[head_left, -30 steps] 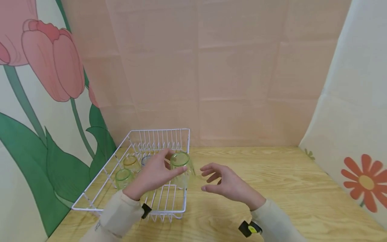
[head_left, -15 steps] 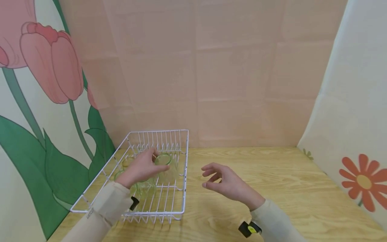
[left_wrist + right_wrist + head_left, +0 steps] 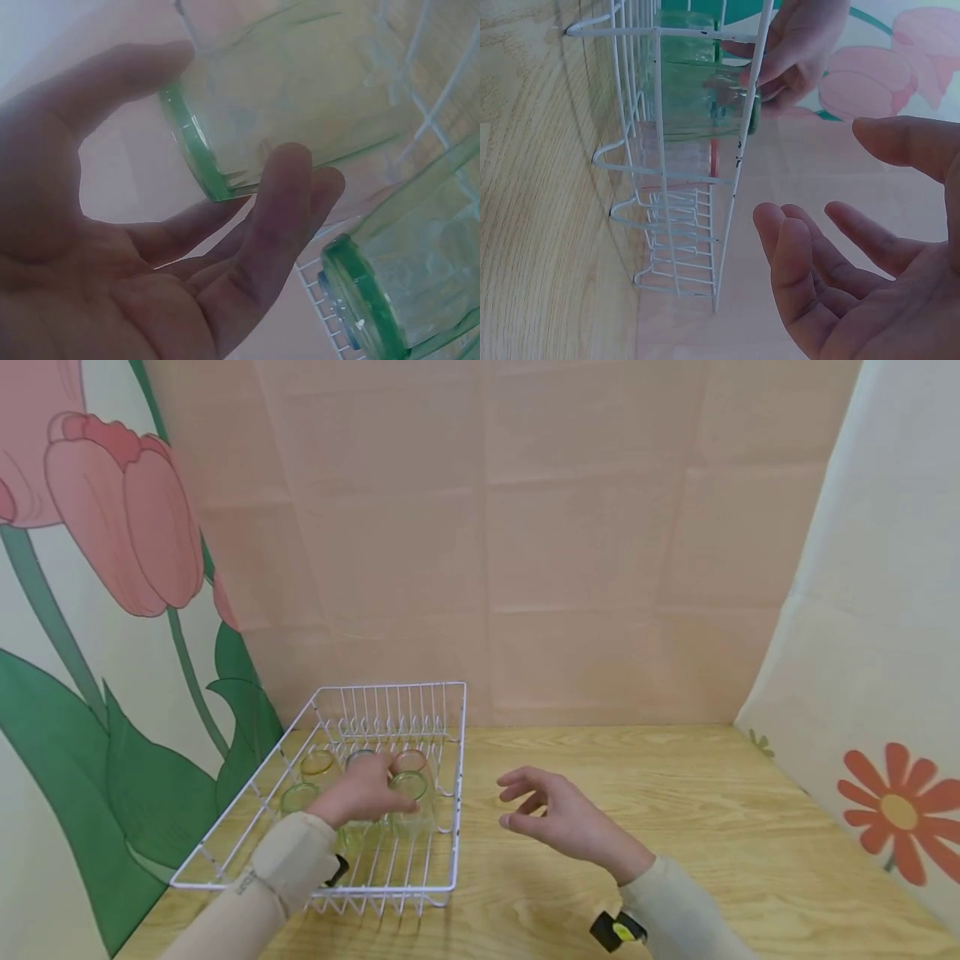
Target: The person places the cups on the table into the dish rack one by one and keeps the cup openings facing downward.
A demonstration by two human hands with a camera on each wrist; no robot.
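My left hand (image 3: 362,789) holds a pale green drinking glass (image 3: 414,814) by its sides, thumb across from the fingers. The glass is upside down, its thick green base facing up, low inside the white wire dish rack (image 3: 454,827). In the left wrist view, fingertips lie along the wall of this glass (image 3: 292,105), and a second green glass (image 3: 420,277) is close beside it. My right hand (image 3: 566,818) hovers to the right of the rack with loosely bent fingers and nothing in them; the right wrist view shows that hand (image 3: 870,292) apart from the rack.
Inside the rack are also an amber glass (image 3: 318,763), a green glass (image 3: 298,797), a blue-rimmed glass (image 3: 360,755) and a pink-rimmed glass (image 3: 412,758). The rack stands on a wood-grain table (image 3: 637,793), with a pinkish cloth backdrop (image 3: 600,568) behind.
My left hand has carried the green glass from the rack's right side leftward over it, then down and nearer to me. The pink-rimmed glass now shows behind it. My right hand has hardly moved.
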